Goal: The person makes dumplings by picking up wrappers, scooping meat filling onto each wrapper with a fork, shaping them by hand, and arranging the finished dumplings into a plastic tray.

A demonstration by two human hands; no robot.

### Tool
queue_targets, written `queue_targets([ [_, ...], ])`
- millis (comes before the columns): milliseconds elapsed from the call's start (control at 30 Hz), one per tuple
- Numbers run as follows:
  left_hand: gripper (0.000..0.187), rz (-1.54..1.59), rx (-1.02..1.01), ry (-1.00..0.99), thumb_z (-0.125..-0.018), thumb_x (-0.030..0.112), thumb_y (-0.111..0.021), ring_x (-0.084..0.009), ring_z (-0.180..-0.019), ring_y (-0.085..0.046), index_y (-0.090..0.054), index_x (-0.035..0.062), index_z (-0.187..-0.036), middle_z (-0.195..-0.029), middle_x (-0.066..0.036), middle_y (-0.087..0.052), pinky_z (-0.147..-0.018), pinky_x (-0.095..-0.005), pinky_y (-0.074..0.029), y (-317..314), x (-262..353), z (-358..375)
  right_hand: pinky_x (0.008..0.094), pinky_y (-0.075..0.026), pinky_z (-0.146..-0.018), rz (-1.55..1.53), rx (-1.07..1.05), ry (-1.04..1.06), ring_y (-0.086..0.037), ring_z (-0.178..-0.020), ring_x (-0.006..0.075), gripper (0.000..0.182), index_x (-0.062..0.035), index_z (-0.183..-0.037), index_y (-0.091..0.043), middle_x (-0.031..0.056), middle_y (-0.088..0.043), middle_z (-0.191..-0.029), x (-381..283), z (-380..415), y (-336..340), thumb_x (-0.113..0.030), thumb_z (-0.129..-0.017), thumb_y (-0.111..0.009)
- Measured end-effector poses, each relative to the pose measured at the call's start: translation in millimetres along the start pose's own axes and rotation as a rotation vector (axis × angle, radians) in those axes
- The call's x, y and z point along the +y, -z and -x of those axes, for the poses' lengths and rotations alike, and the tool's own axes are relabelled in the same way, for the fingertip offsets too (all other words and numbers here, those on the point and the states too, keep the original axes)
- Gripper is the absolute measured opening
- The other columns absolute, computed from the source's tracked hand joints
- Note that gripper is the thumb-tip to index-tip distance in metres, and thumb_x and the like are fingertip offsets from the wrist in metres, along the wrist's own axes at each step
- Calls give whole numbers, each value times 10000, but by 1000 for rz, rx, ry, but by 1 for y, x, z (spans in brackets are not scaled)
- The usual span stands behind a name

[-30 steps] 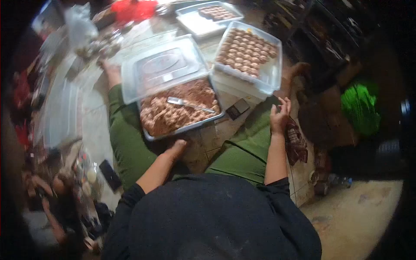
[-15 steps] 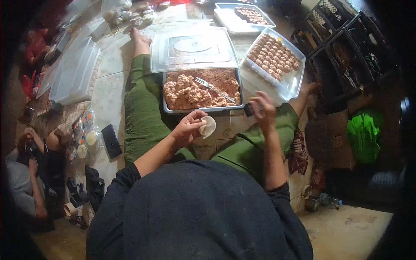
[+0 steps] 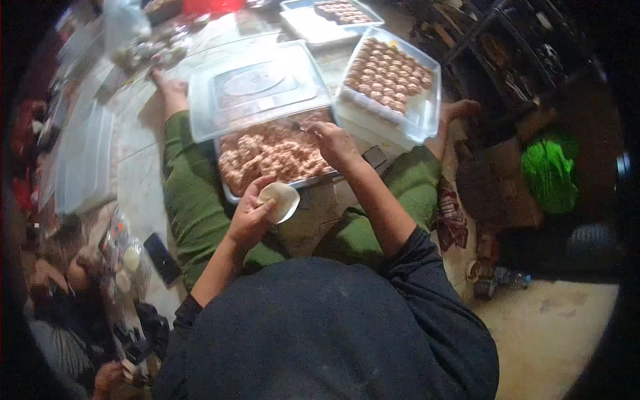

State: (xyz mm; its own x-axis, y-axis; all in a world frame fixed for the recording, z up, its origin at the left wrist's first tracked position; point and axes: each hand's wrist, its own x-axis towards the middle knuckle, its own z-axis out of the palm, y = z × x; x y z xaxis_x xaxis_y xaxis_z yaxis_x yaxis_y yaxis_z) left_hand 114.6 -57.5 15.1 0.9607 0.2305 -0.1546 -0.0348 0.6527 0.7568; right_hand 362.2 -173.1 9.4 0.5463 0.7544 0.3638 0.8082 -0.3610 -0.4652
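In my left hand [image 3: 248,217] I pinch a round, pale dough wrapper [image 3: 285,200] by its edge, just in front of the tub. My right hand [image 3: 335,145] is over the tub's right side with its fingers closed on a fork [image 3: 298,125]; most of the fork is hidden by the fingers and blur. Pinkish minced filling [image 3: 267,157] is heaped in the rectangular tub [image 3: 230,197]. A translucent lid [image 3: 207,100] covers the tub's back edge.
Right of the tub, a clear container [image 3: 430,110] holds rows of filled pieces. Another such tray [image 3: 313,33] stands behind it. Stacked clear boxes [image 3: 83,160] and a phone [image 3: 162,259] lie left. Another person [image 3: 63,287] sits at the far left.
My right hand has moved left over the filling and taken hold of the fork that lay there. My left hand has turned the wrapper flatter toward me. The view has shifted.
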Motion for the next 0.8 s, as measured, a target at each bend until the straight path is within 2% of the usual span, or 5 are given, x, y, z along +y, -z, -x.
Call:
queue_targets([
  [100,424,-27,-33,72,-849,79,-675,-175,-992,-612,-456,49,-1211,-1047,-94,-613,-844,-302,-512,7,-1,-9,335,-520,-663,-186,199,-64,-644,-779,181,326,-96,-1161,-625,138,-687,-917,40,-6,46,-4,-849,-595],
  [267,250,3,-195,206,-839,84,-679,-201,-965,-625,-488,94,-1000,-1066,-169,-647,-792,-313,-514,4,-22,-24,231,-382,-457,-215,305,-880,-466,-522,62,438,-72,-1297,-548,21,-588,-713,163,-16,152,-30,-864,-502],
  [367,297,194,-216,190,-849,145,-672,-302,-1008,-631,-489,80,-1074,-1129,-228,-616,-808,-364,-533,-24,1,-36,362,-526,-735,-309,310,-1042,-672,-814,305,427,0,-1231,-560,191,-667,-1048,241,-21,170,-37,-810,-500],
  [533,440,182,105,-62,-869,35,-543,-272,-1093,-594,-442,24,-1297,-1199,-156,-572,-906,-388,-523,-11,42,-69,388,-526,-664,233,329,-1140,-669,-833,290,359,34,-1174,-584,195,-673,-921,391,-41,127,-57,-829,-546],
  [800,568,183,125,-243,-811,-50,-499,-260,-1194,-535,-386,7,-1366,-1280,-134,-534,-1025,-385,-443,36,37,-78,404,-512,-850,346,193,-1165,-624,-1052,364,333,77,-1117,-582,269,-605,-1165,278,-71,135,-146,-895,-472],
])
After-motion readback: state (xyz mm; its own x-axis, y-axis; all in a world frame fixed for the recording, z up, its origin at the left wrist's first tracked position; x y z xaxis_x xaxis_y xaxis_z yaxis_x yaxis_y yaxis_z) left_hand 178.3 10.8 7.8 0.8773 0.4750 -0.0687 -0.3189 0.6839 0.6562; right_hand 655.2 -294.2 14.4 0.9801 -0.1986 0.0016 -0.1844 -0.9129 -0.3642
